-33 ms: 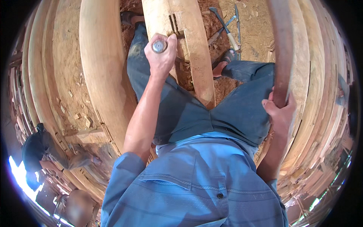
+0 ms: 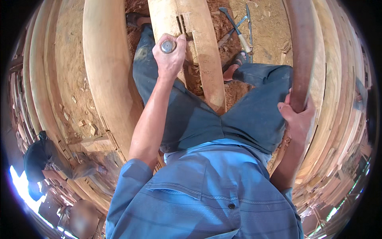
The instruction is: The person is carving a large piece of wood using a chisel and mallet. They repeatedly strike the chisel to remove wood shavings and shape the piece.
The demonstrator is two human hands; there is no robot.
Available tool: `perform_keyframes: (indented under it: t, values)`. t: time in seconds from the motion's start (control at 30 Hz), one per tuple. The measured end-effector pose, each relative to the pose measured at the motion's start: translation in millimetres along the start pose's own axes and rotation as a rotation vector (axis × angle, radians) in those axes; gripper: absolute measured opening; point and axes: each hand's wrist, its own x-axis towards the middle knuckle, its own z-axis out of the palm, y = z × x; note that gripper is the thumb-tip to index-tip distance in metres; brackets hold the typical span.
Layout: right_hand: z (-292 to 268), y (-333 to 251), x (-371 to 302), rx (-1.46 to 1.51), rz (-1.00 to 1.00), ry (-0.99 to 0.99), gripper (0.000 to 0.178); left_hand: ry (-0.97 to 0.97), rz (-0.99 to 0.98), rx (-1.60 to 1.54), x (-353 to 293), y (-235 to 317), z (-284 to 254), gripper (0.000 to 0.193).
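My left hand (image 2: 169, 65) is wrapped around an upright chisel (image 2: 168, 46), its round metal-capped end facing up; the blade is hidden beneath the fist. The fist is over a pale timber beam (image 2: 211, 69) between my legs, right beside narrow slots and a square-edged cut. At the right, my right hand (image 2: 298, 121) grips the lower end of a long dark wooden club (image 2: 301, 51). The club rises past my right knee and runs out of the top of the picture.
Crossed hand tools with pale wooden handles (image 2: 244, 43) lie on the chip-strewn ground past my right foot. Thick logs (image 2: 104, 51) lie to the left, more timbers (image 2: 336, 79) to the right. Another person (image 2: 35, 159) is at the far left.
The club and my right hand have shifted slightly to the right. My left hand stays at the same spot on the beam with the chisel.
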Motion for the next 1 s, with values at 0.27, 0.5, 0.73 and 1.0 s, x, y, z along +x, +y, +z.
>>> perform_keyframes:
  t: [0.27,0.5,0.73,1.0]
  values:
    - [-17.1,-42.0,2.1,0.156,-0.344,-0.057,0.054,-0.057,0.041,0.12,18.6,-13.8,17.8,0.027]
    - [-43.1,-76.4,42.5,0.451,-0.702,-0.411,0.057,-0.137,0.165,0.225,21.0,-20.8,30.3,0.027]
    - [36.1,-121.9,88.2,-0.382,-0.994,-0.024,0.046,-0.169,0.099,0.149,33.2,-23.1,28.8,0.026]
    - [80.1,-17.9,62.9,-0.854,-0.374,-0.352,0.05,-0.163,0.068,0.068,21.6,-30.7,34.4,0.019]
